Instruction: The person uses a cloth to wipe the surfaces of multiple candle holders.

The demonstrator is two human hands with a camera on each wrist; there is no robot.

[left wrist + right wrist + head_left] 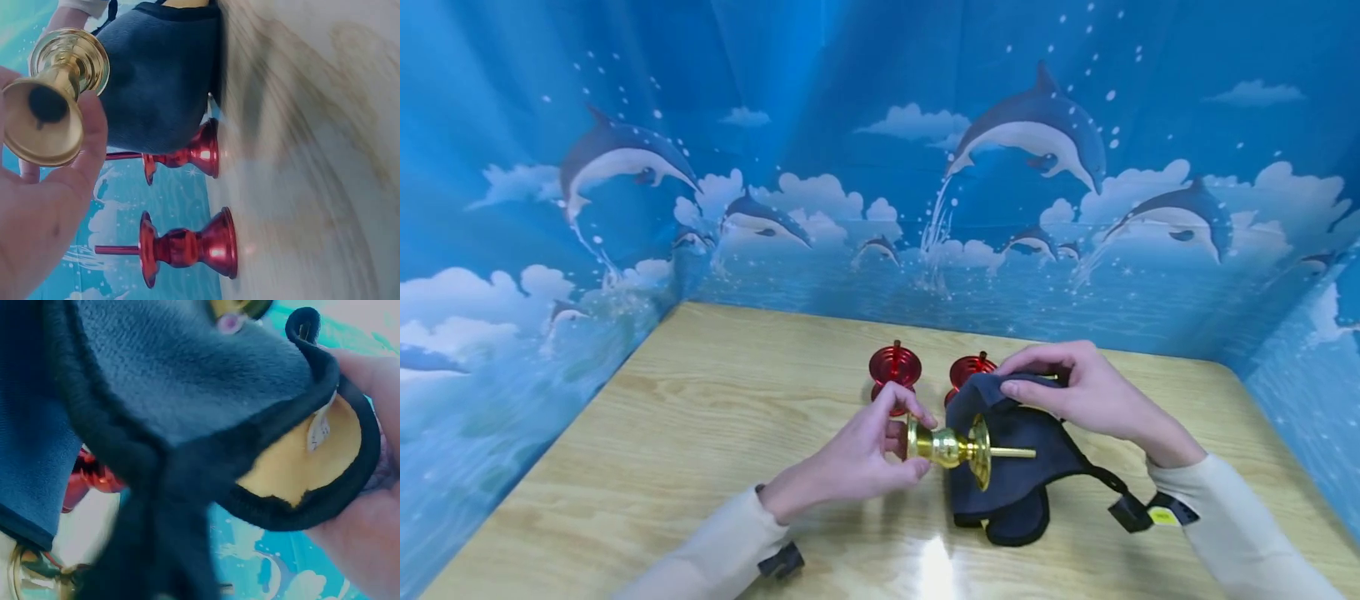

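Observation:
My left hand (880,446) grips a shiny gold candlestick (947,448) by its base. It lies tilted sideways, spike pointing right, and its hollow underside shows in the left wrist view. With my right hand (1086,392) I pinch the upper edge of a dark blue-grey plush mitt (1000,467), which has black trim and a thumb-like flap. At its opening in the right wrist view, yellow lining (337,437) and a white tag show. The candlestick's spike is in front of the mitt in the head view.
Two red candlesticks stand upright on the wooden table (700,433) behind my hands: a left one (895,367) and a right one (972,367) partly covered by the mitt. Another gold piece (37,575) shows behind the mitt. A dolphin-printed curtain (820,208) surrounds the table.

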